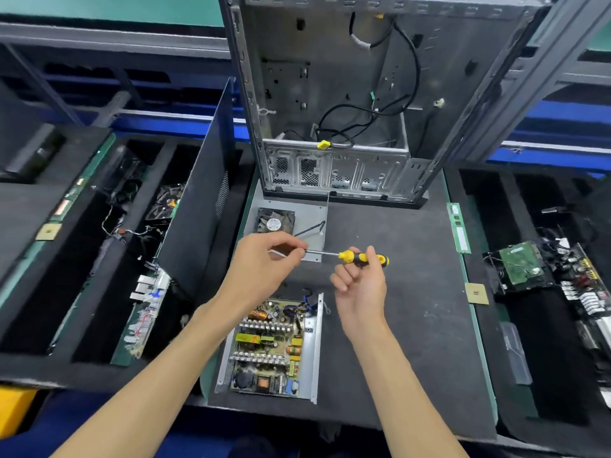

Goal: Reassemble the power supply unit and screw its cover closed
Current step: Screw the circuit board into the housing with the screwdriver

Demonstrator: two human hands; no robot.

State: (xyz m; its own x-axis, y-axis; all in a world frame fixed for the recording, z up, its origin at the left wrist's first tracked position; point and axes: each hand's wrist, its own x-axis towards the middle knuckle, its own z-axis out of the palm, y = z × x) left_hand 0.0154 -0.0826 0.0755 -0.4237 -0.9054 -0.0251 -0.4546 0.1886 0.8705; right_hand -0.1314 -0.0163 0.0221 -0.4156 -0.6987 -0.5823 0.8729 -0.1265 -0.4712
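Note:
The open power supply unit [269, 348] lies near the front of the mat, its circuit board bare in a grey metal tray. Its grey cover [309, 214], with a black fan [276, 220] mounted inside, lies farther back. My right hand [360, 279] grips the yellow-and-black handle of a screwdriver [362, 257] held level above the mat. My left hand [264, 262] pinches the tip of the screwdriver's metal shaft, over the cover's near edge. Whether a screw sits at the tip is hidden by my fingers.
An empty computer case [344, 104] stands open at the back, cables inside. A dark side panel [198, 209] leans at the left. Foam trays hold parts: boards and wires left [145, 292], circuit boards right [522, 266]. A RAM stick [459, 226] and a chip [476, 293] lie on the mat's right edge.

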